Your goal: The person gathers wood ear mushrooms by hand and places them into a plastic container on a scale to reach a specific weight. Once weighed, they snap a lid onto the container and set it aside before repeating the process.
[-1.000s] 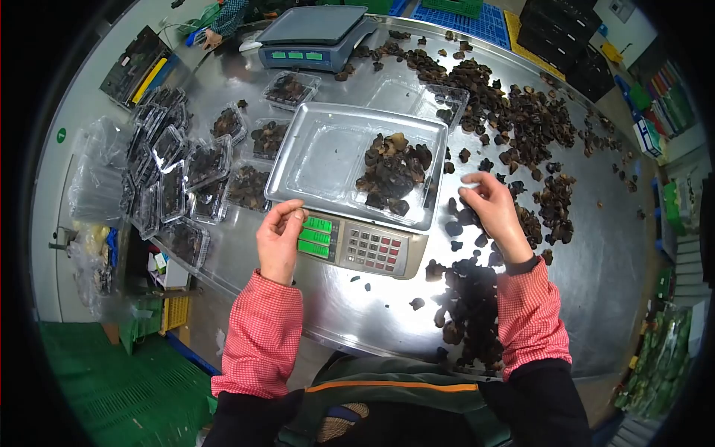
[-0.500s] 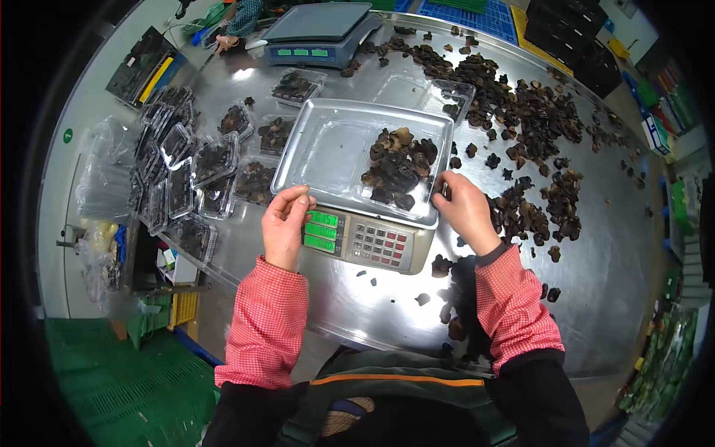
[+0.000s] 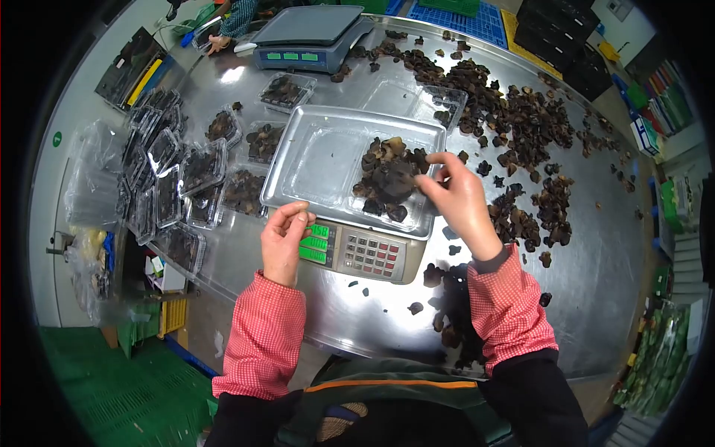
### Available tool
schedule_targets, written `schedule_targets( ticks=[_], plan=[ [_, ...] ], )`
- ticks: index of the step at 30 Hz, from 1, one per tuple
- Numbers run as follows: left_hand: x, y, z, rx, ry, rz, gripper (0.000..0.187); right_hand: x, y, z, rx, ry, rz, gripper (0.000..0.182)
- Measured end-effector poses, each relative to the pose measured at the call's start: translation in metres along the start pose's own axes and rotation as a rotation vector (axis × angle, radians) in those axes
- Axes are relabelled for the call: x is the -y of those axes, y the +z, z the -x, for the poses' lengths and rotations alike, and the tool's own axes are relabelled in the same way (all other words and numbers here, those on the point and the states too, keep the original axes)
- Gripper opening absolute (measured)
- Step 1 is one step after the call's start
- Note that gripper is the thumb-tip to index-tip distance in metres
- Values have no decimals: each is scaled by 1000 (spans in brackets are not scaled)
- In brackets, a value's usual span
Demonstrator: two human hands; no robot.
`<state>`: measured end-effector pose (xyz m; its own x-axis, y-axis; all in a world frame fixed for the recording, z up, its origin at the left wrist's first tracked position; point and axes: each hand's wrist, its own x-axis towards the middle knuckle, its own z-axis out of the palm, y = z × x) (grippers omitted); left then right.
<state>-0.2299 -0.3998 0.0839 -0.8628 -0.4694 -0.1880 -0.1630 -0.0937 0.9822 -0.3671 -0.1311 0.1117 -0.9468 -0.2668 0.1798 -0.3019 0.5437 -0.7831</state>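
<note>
A clear plastic container [image 3: 316, 160] lies open on the metal tray of a scale [image 3: 372, 255], with dark brown mushrooms [image 3: 389, 177] heaped in its right half. My right hand [image 3: 463, 197] is at the right side of the heap, thumb and fingers pinched round a dark piece that is partly blurred. Near the tray's front left corner is my left hand [image 3: 283, 238], its fingertips pressed together beside the green display; what they hold, if anything, is too small to tell.
Filled clear boxes [image 3: 201, 167] are piled at the left. Loose mushrooms [image 3: 532, 119] spread over the steel table [image 3: 596, 276] at the right. A second scale [image 3: 305, 37] stands at the back, near another person's hand [image 3: 217, 43].
My right hand has moved from the tray's right edge up and in to the mushroom heap. A large dark piece now shows at its fingertips. The view has shifted slightly.
</note>
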Motion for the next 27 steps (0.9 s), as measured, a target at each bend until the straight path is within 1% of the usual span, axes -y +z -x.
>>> schedule_targets(
  ticks=[1,2,5,8,9,11,13,15,16,18,20,21,22,24,25,27],
  plan=[
    [1,-1,1,14,16,-8,20,-7,-3,-1,-25,62,-68,30],
    [3,-4,2,4,3,5,20,-11,-8,1,-30,173,-217,29],
    [11,-10,0,-18,-38,29,19,-29,-12,-3,-95,129,-242,28],
    [14,-5,0,-10,-66,22,20,-9,-5,-18,-102,15,-204,30],
    [14,1,1,5,-62,22,20,-4,-1,-25,-94,-22,-185,35],
    [12,11,3,35,-43,9,20,10,8,-37,11,-53,-204,38],
    [6,16,4,70,-14,-20,20,12,9,-39,-6,-98,-131,39],
    [6,15,3,87,33,-26,20,6,1,-33,-135,-156,39,40],
    [8,14,3,95,40,-29,21,0,-3,-25,-112,-67,185,48],
    [12,14,2,109,54,-33,21,-5,-8,-2,50,48,353,55],
    [17,18,0,134,61,-19,21,-20,-1,22,144,62,397,58],
    [20,21,-2,145,66,-12,21,-32,4,29,154,48,319,54],
    [22,25,-3,153,83,-18,21,-43,8,34,157,40,201,40],
    [25,35,-6,174,117,-38,22,-57,12,42,147,-13,111,23],
    [18,46,-6,172,184,-91,22,-56,13,45,151,26,48,20],
    [-10,72,-7,269,398,-340,24,-52,11,49,148,99,-72,14]
  ],
)
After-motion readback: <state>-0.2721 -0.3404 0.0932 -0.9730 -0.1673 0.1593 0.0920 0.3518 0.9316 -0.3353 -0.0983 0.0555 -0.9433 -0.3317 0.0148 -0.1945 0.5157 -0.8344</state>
